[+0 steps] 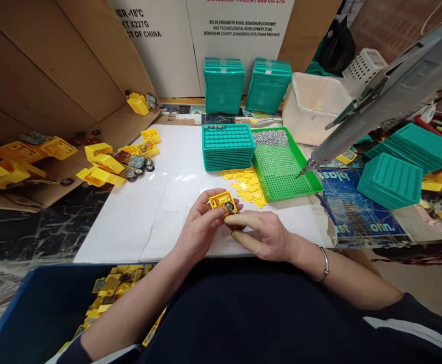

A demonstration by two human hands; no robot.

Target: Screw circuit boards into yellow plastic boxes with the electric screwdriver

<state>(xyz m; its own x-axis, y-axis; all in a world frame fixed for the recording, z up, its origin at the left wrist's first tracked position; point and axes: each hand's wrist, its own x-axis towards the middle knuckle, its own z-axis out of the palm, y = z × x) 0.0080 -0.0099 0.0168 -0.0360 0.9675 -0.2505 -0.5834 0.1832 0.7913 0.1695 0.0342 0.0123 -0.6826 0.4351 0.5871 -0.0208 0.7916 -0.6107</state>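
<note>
My left hand grips a small open yellow plastic housing in front of me, with a round dark part and wires inside it. My right hand, wearing beige finger cots on thumb and forefinger, is closed at the housing's lower right edge. Between those fingertips shows a small dark brown piece, mostly covered, so its kind is unclear. Just beyond the hands lies a pile of flat yellow plastic pieces. A green tray beside it holds many small silvery screws.
An electric screwdriver hangs at right, tip over the tray. Stacked teal trays stand behind the pile. More yellow housings with wired parts lie at left. A blue bin of yellow assemblies is below left. A white tub stands behind.
</note>
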